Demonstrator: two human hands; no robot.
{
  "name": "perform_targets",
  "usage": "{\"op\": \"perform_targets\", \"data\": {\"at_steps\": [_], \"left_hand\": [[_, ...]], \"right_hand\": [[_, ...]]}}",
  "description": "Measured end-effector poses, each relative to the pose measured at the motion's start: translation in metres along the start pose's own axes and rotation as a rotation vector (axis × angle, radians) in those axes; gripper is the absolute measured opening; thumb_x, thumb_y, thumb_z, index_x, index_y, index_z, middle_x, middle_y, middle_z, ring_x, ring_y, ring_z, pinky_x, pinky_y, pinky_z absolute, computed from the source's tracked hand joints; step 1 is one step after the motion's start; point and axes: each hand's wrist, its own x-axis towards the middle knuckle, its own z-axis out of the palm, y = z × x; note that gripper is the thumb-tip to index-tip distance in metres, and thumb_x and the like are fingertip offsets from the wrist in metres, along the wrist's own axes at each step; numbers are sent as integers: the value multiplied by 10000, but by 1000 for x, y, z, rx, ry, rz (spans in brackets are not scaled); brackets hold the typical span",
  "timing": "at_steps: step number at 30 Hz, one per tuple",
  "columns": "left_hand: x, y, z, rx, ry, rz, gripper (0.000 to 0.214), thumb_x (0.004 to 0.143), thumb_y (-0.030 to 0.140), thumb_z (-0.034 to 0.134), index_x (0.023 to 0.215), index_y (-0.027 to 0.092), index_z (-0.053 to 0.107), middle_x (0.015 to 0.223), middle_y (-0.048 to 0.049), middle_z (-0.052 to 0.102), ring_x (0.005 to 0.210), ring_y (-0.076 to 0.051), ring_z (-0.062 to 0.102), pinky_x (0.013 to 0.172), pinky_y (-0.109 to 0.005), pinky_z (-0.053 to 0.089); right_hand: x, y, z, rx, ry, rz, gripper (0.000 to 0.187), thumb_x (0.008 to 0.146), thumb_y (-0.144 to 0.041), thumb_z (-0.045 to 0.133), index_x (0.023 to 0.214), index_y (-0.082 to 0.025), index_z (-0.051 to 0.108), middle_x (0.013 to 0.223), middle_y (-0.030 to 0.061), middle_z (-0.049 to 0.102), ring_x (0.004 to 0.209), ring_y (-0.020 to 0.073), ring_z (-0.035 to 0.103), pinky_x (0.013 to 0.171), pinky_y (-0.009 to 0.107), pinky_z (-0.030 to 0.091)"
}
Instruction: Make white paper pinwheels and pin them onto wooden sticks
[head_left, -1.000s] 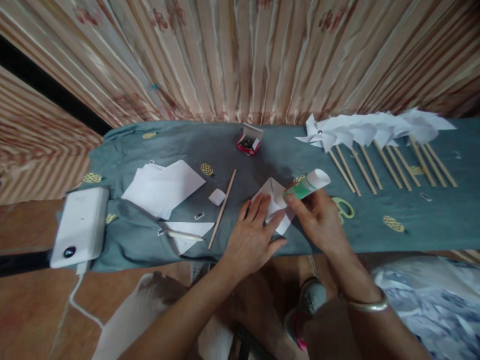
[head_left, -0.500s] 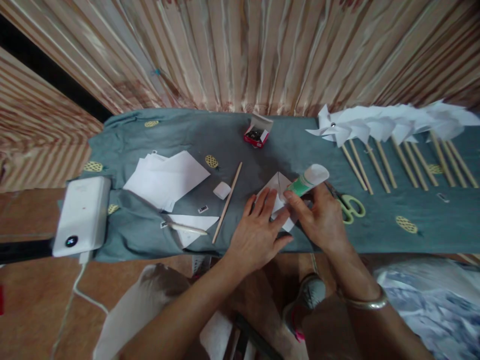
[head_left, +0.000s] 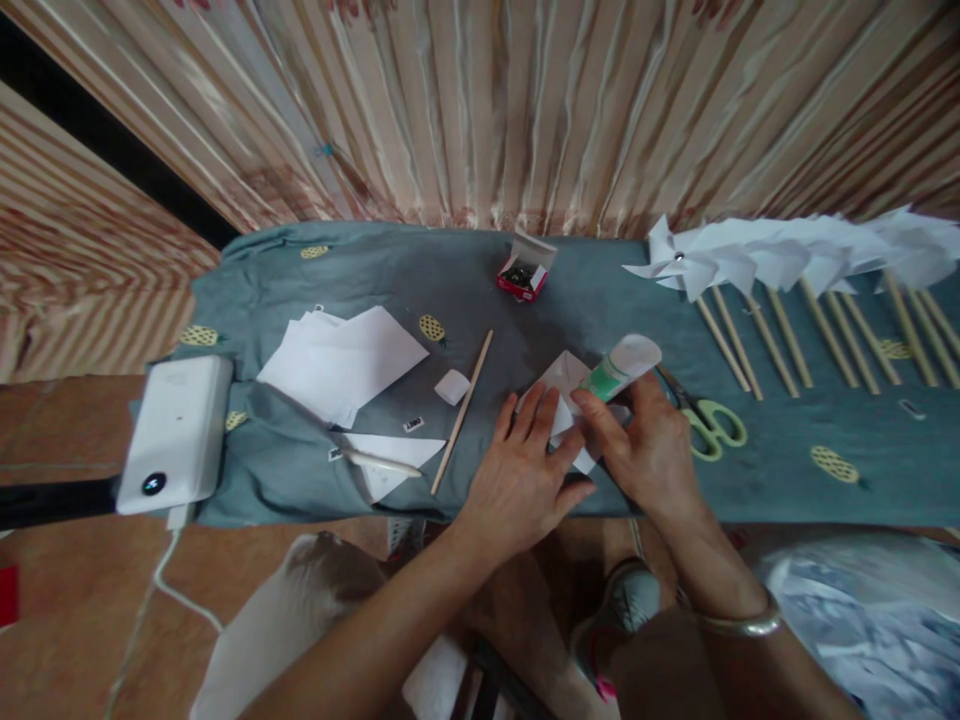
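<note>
My right hand (head_left: 645,435) is closed around a green and white glue stick (head_left: 619,370), which slants with its lower end at a piece of white paper (head_left: 566,372). Fingers spread, my left hand (head_left: 525,470) lies flat and presses that paper against the cloth. The paper is cut and partly folded, and my fingers cover much of it. Just right of my right hand lie scissors (head_left: 716,428) with light green handles. To the left of my left hand are a thin wooden stick (head_left: 463,410) and a small white cap (head_left: 451,387).
White paper sheets (head_left: 345,360) lie stacked at left, above a pen (head_left: 382,462) on a paper triangle (head_left: 390,485). A red box of pins (head_left: 523,275) stands open behind. Paper pinwheels (head_left: 772,255) on sticks line the back right. A white power bank (head_left: 180,430) sits at the left edge.
The view has shifted slightly, so the table's things appear a little further right. The glue stick has moved slightly over the paper, while my left hand keeps pressing it.
</note>
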Motion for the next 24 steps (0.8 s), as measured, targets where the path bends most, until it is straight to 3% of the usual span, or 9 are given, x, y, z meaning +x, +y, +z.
{"op": "perform_targets", "data": {"at_steps": [11,24], "left_hand": [[0,0,0,12,2,0,535,860,469,565,1307,183,495,1482,-211,373,1424,-358,253,1121,-598,250],[-1,1,-1,16,3,0,502,869,472,546,1267,167,533,1479,-204,382,1428,-358,244,1132,-589,243]], "right_hand": [[1,-2,1,19,-4,8,412,857,-593,509,929,-193,574,751,67,676,654,241,642,591,340,471],[0,-4,3,40,-52,-33,404,873,-560,513,992,-181,583,834,91,690,768,269,670,656,354,495]]}}
